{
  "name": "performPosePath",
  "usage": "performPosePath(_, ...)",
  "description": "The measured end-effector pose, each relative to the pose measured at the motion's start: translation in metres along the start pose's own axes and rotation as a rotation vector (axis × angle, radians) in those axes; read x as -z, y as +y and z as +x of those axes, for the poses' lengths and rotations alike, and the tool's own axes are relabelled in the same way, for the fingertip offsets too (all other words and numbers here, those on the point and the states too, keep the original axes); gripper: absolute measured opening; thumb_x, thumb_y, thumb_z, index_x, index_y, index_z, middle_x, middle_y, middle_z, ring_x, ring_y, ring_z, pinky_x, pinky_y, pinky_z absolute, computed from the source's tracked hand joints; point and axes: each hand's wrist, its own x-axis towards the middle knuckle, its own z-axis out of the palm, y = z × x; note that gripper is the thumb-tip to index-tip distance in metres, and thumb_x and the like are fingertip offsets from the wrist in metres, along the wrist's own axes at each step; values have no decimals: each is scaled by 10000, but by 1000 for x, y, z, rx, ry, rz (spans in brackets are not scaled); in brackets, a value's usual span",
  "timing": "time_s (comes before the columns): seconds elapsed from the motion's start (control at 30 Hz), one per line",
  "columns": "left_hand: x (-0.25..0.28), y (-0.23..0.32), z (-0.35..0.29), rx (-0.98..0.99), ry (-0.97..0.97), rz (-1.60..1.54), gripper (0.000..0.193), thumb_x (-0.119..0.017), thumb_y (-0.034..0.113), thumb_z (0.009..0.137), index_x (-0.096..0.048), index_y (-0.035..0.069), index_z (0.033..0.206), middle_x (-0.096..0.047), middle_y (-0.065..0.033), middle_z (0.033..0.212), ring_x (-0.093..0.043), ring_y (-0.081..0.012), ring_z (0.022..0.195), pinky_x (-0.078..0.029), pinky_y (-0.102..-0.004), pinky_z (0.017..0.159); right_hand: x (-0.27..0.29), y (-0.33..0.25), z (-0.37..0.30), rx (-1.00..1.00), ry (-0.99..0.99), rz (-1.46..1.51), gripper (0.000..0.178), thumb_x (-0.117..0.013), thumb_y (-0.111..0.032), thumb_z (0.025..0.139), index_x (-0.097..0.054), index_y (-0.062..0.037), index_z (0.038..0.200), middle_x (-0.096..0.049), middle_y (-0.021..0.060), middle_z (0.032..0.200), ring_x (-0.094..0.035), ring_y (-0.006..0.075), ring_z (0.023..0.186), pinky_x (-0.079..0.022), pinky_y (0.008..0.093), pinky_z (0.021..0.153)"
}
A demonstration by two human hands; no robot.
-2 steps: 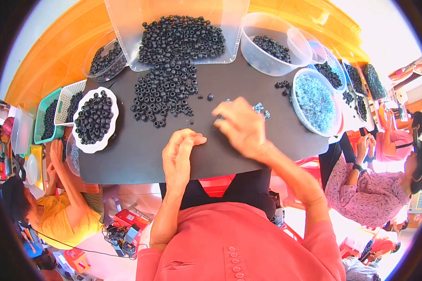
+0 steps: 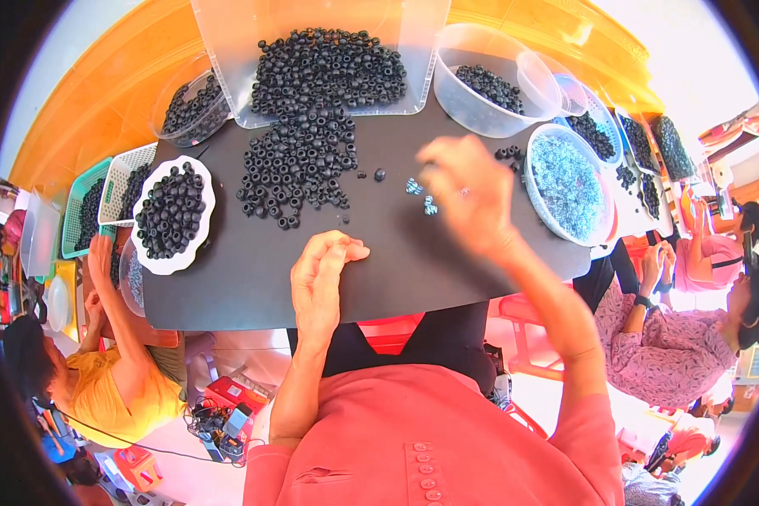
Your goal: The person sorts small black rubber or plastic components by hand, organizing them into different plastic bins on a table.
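Note:
My left hand rests over the table's near half, thumb and fingertips pressed together; whatever they may pinch is too small to make out. Motion blurs my right hand, raised over the right of the table, so its fingers cannot be read. Just left of it, small clear-bluish pieces lie on the dark tabletop. A pile of black ring-shaped pieces with holes spreads from a tipped clear plastic bin. A few loose black pieces lie between the pile and my right hand.
A white scalloped dish of black pieces stands at the left. To the right are a clear round tub of black pieces and a bowl of bluish pieces. Co-workers sit at the left, in a yellow shirt, and at the right.
My right hand has moved right and slightly away from me, uncovering small bluish pieces on the table. My left hand stays in place.

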Motion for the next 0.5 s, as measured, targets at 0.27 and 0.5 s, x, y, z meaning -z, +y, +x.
performPosePath(0.27,-10,10,1,-22,-47,169,164,-496,134,967,-600,10,994,-667,-78,879,-604,-146,898,-450,-305,879,28,76,53,8,91,-308,345,-706,-125,749,-620,-58,1076,-632,106,1058,-539,327,1017,-403,458,901)
performPosePath(0.5,-7,8,0,-17,-67,156,147,-511,127,967,-583,8,1014,-666,-78,875,-610,-122,871,-457,-284,852,-59,20,3,18,-371,-329,157,-683,-110,741,-636,-83,888,-589,54,840,-578,249,812,-395,376,767)
